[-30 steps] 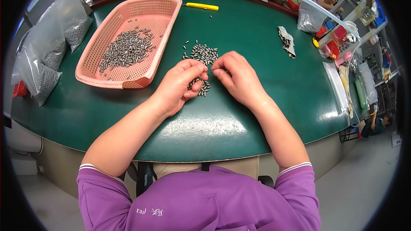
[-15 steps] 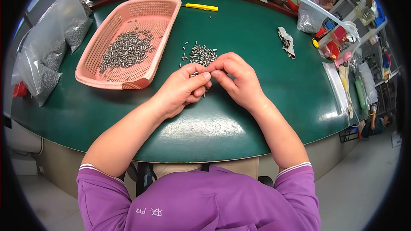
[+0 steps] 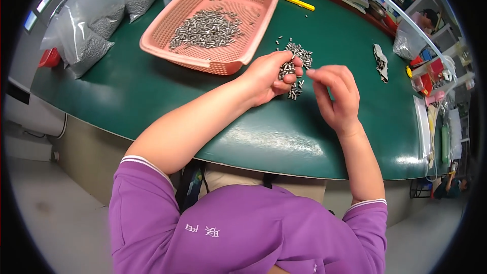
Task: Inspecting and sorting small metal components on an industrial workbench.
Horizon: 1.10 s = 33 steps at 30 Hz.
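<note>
- Grey smooth floor (image 3: 56,208): lower than the fingers, past the tabletop.
- Green glossy tabletop (image 3: 264,147): under the fingers.
- Pink perforated plastic basket (image 3: 259,33): left of the fingers.
- Left hand (image 3: 266,78): fingers curled round a handful.
- Right hand (image 3: 337,91): thumb and forefinger bent close; cannot tell whether they pinch anything.
- Silvery cylindrical metal pieces (image 3: 286,70): within left fingers, heaped just beyond; long axes point every way.

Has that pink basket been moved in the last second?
No. The whole view has shifted, but judged against the yellow tool on the table, the pink basket keeps its place, with the same corner beside it.
</note>
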Each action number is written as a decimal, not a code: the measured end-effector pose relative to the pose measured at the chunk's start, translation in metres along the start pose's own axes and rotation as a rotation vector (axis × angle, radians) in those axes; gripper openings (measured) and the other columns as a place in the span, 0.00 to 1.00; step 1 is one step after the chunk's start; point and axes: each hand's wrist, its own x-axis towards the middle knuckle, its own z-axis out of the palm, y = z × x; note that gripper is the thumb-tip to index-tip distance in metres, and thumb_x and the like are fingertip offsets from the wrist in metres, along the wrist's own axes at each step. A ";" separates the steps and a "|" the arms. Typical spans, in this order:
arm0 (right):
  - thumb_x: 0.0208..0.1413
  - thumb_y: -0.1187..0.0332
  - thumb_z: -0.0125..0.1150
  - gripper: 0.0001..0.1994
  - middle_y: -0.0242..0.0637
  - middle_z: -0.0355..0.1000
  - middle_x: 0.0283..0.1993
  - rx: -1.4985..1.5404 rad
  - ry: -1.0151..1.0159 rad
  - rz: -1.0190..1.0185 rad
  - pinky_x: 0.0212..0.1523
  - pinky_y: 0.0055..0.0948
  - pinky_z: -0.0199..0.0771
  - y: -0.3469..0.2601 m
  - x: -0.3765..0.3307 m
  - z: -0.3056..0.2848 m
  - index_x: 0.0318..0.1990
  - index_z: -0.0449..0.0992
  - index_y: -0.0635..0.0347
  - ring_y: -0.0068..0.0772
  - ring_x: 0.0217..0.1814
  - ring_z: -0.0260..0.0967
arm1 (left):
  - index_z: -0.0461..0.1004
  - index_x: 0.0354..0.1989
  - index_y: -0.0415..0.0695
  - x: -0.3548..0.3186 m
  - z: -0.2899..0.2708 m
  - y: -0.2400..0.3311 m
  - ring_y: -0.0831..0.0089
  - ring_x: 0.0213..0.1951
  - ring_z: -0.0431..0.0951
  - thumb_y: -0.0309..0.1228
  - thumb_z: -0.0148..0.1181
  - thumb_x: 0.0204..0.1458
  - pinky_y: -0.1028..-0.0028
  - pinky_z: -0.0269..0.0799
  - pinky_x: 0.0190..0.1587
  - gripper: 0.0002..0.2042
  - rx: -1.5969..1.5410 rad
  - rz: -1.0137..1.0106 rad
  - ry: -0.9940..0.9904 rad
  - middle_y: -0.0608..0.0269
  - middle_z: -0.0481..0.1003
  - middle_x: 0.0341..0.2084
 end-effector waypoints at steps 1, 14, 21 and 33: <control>0.40 0.80 0.62 0.16 0.34 0.71 0.34 0.030 -0.021 -0.063 0.34 0.31 0.70 -0.007 0.002 0.001 0.40 0.76 0.55 0.36 0.33 0.70 | 0.66 0.36 0.40 0.000 -0.001 0.000 0.81 0.21 0.62 0.34 0.43 0.60 0.84 0.53 0.15 0.10 -0.001 0.016 -0.006 0.60 0.68 0.28; 0.45 0.69 0.54 0.16 0.39 0.67 0.51 0.431 -0.360 -0.206 0.55 0.36 0.65 -0.134 0.029 0.066 0.45 0.72 0.58 0.38 0.55 0.64 | 0.65 0.36 0.41 -0.004 0.003 -0.002 0.82 0.20 0.59 0.36 0.40 0.63 0.84 0.51 0.15 0.12 0.056 0.010 0.030 0.62 0.67 0.27; 0.42 0.69 0.55 0.13 0.31 0.68 0.49 0.083 -0.475 -0.556 0.54 0.26 0.67 -0.128 0.006 0.071 0.39 0.73 0.55 0.28 0.54 0.65 | 0.65 0.38 0.39 -0.008 0.008 -0.004 0.82 0.22 0.59 0.35 0.43 0.63 0.87 0.50 0.16 0.11 0.043 0.001 0.058 0.62 0.67 0.29; 0.43 0.67 0.54 0.14 0.33 0.67 0.41 0.104 -0.446 -0.458 0.47 0.26 0.70 -0.130 0.008 0.069 0.40 0.70 0.59 0.29 0.46 0.67 | 0.65 0.37 0.41 -0.004 -0.001 -0.004 0.83 0.21 0.59 0.36 0.44 0.62 0.85 0.51 0.16 0.11 0.055 0.001 -0.008 0.63 0.67 0.29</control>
